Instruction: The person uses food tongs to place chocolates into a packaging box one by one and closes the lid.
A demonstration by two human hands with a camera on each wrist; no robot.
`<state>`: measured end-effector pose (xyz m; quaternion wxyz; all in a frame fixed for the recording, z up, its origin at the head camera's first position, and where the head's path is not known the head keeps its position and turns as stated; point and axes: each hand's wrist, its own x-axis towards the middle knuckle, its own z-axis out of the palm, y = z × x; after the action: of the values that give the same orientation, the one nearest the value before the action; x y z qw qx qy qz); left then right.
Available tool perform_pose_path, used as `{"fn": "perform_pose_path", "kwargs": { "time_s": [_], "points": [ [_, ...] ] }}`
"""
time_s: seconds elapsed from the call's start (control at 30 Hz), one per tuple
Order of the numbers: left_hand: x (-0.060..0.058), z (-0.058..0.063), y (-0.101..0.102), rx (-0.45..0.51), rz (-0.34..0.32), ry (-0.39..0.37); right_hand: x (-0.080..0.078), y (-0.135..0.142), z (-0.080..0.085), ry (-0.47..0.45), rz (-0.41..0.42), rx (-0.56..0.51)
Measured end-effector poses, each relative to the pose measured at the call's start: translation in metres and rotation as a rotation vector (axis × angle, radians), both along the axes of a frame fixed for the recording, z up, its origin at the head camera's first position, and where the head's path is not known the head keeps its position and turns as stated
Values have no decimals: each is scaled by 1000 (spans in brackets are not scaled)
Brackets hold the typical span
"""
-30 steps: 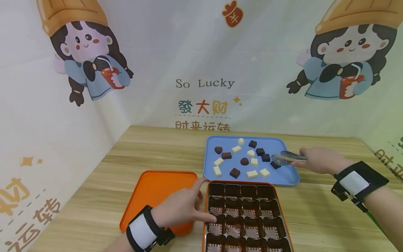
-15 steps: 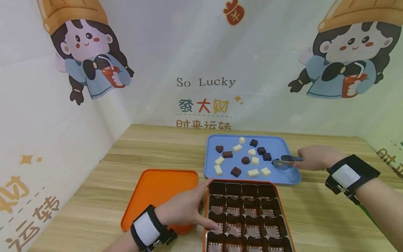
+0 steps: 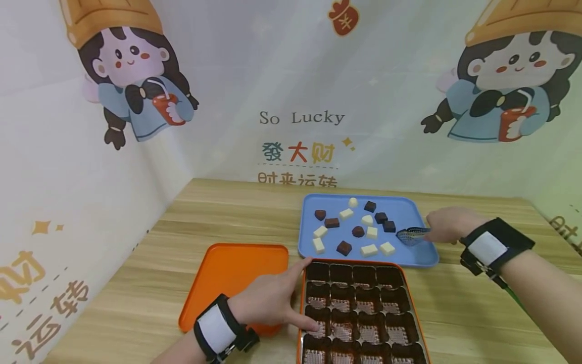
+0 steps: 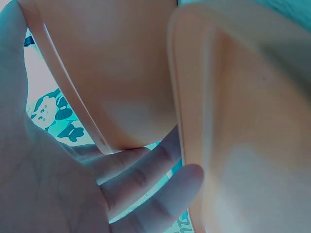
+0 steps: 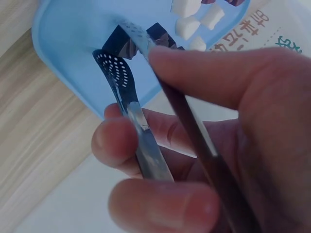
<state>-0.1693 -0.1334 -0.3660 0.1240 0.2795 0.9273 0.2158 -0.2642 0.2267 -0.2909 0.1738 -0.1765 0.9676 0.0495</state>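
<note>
My right hand holds small metal tongs with perforated ends, over the right side of the blue tray. In the right wrist view, a dark chocolate lies at the tongs' tips; a firm pinch cannot be told. Several dark and white chocolates are spread over the tray. My left hand rests at the left edge of an orange-rimmed box. Its thumb lies over the rim onto the brown compartment insert, and its index finger reaches the far left corner.
An orange lid lies on the wooden table left of the box, close beside my left hand. The box stands in front of the blue tray. A printed cloth hangs behind the table.
The right hand has shifted slightly left, and the tongs' ends have drawn together around the rightmost dark chocolate. The left index finger has moved from the tray's edge to the box corner.
</note>
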Motion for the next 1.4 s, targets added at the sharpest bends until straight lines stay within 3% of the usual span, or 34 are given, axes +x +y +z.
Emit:
{"fn": "perform_pose_path", "kwargs": {
  "time_s": [0.33,0.47,0.6,0.77,0.93,1.17,1.4],
  "points": [
    [0,0,1,-24,1,24,12,7,16,66,53,-53],
    [0,2,0,-17,0,10,21,-2,28,179,144,-51],
    [0,4,-1,-10,0,4,33,-22,41,252,244,-50],
    [-1,4,-1,-11,-5,14,51,-54,53,211,339,-81],
    [-1,3,0,-12,-16,27,66,-86,57,207,423,-41],
    [-2,2,1,-9,-3,10,75,-124,52,271,538,24],
    [-1,2,-1,-1,-6,3,77,-158,48,342,570,124]
  ]
}}
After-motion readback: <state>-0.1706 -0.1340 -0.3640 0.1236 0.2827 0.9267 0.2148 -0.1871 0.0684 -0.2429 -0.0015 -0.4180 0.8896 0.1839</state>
